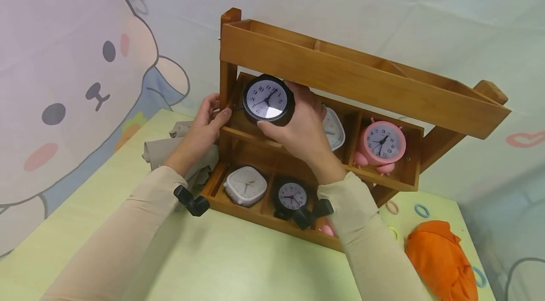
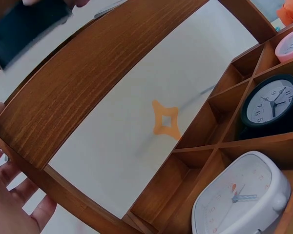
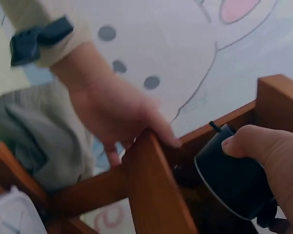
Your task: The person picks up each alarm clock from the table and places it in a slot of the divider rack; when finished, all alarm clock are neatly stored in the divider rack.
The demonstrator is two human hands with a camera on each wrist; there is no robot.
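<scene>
A wooden shelf rack (image 1: 340, 74) stands on the green table. My right hand (image 1: 298, 126) grips a round black alarm clock (image 1: 268, 99) at the left end of the middle shelf; the right wrist view shows its dark body (image 3: 234, 178) in my fingers (image 3: 263, 146). My left hand (image 1: 208, 123) holds the rack's left upright (image 1: 227, 83), thumb on its front edge, seen too as the left hand (image 3: 117, 117) on the post (image 3: 156, 190). The left hand's fingers (image 2: 10, 195) show beside the wooden frame (image 2: 78, 92).
A pink clock (image 1: 381, 142) and a white clock (image 1: 334, 128) sit on the middle shelf. A white square clock (image 1: 244, 186) and a small black clock (image 1: 291, 195) sit below. Grey cloth (image 1: 170, 149) lies left, an orange cloth (image 1: 443, 258) and hair rings (image 1: 421, 210) right.
</scene>
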